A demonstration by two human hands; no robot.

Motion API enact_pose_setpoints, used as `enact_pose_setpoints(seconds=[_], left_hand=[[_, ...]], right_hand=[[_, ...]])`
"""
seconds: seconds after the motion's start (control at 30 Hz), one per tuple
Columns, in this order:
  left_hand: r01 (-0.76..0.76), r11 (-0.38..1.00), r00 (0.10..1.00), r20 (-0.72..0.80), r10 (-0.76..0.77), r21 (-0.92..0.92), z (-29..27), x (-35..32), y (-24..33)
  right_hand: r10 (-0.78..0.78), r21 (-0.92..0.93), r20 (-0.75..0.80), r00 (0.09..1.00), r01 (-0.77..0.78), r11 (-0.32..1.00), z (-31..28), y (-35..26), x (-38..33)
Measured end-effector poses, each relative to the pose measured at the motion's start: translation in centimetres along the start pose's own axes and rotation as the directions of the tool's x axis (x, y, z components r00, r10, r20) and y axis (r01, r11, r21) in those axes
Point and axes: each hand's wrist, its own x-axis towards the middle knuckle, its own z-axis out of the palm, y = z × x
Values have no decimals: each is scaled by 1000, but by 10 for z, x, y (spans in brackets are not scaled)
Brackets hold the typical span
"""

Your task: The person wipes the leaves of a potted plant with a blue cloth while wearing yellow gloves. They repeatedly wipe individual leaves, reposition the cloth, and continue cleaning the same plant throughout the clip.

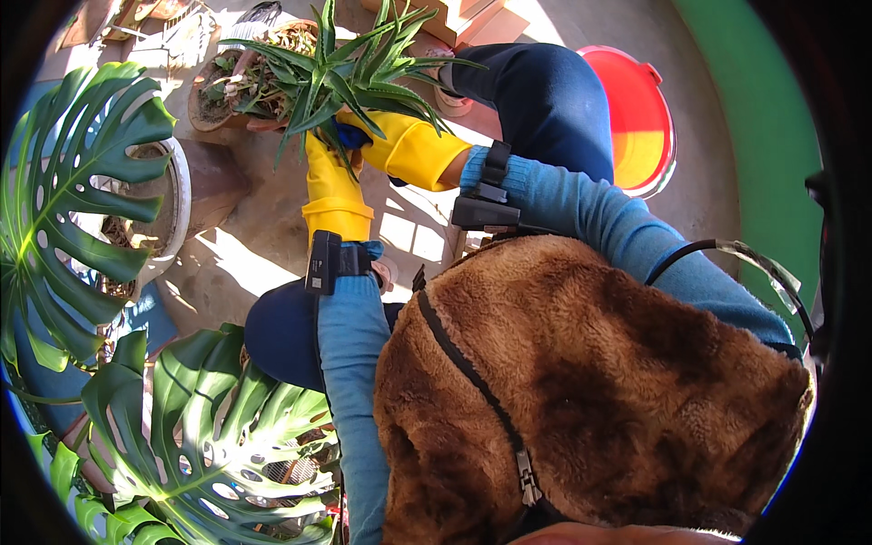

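Both my hands wear yellow gloves and meet under the spiky green leaves of an aloe plant (350,77) at the top of the view. My left hand (325,173) reaches up from below, close to the lower leaves. My right hand (395,145) comes in from the right, just under the plant. Something dark blue (351,136) shows between the gloves; I cannot make out what it is. The leaves and gloves hide my fingers, so their grip does not show. Beside the aloe, to the left, is a round brown pot (207,107) with smaller plants in it.
At the right stands a red bucket (627,100) beside my bent knee. A large split-leaf monstera (68,200) spreads along the left, near a white-rimmed pot (182,200). Another big monstera leaf (204,454) lies lower left. Brown boxes (468,20) are at the top.
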Motion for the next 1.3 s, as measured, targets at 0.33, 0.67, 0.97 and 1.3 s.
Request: enact_pose_setpoints(seconds=[0.33, 0.67, 0.97, 1.3], left_hand=[[-147, 968, 948, 309, 79, 205, -21, 7, -13], [124, 990, 956, 261, -136, 59, -33, -33, -56], [40, 976, 944, 311, -107, 214, -6, -61, -56], [100, 994, 977, 183, -107, 49, 41, -42, -61]], right_hand=[[90, -188, 248, 964, -43, 981, -10, -9, -16], [147, 172, 441, 886, -244, 955, -71, -42, -60], [483, 442, 294, 825, -565, 697, -91, -6, -90], [573, 644, 7, 820, -442, 624, -105, 3, -87]])
